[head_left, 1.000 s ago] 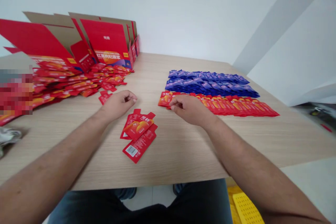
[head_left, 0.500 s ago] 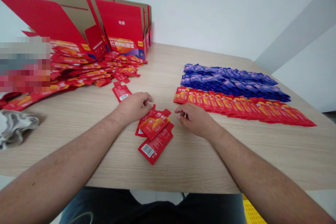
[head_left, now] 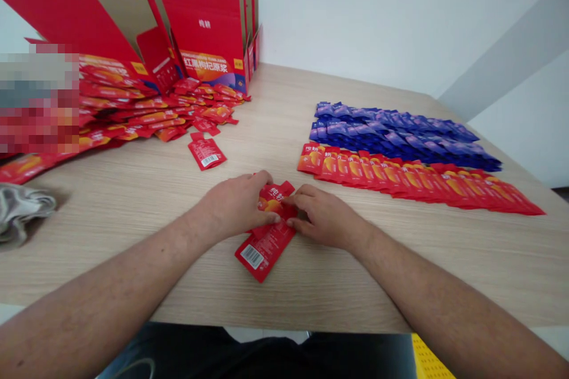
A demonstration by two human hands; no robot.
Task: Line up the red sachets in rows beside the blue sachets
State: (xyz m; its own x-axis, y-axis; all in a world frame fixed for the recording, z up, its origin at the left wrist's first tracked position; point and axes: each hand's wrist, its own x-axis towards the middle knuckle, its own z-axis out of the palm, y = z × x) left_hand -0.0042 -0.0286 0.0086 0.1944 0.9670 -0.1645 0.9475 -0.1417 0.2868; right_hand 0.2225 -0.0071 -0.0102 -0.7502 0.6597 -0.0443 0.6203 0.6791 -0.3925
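We seem to be gathering red pouches [head_left: 270,245], left hand [head_left: 240,204] and right hand [head_left: 326,215] curled against them, grip unclear, and lifting likely needs firm pinching.

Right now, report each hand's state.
Left hand: partly curled over the upper red pouch; grip cannot be told.
Right hand: partly curled at the same pouch; grip unclear.

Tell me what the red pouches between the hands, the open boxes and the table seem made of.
Red pouches: probably plastic or foil film, faintly glossy, by their thin, printed faces. Open boxes: apparently cardboard, with smooth printed red outsides and bare brown insides. Table: wood or wood-look laminate, matte; the pale grain can't settle which.
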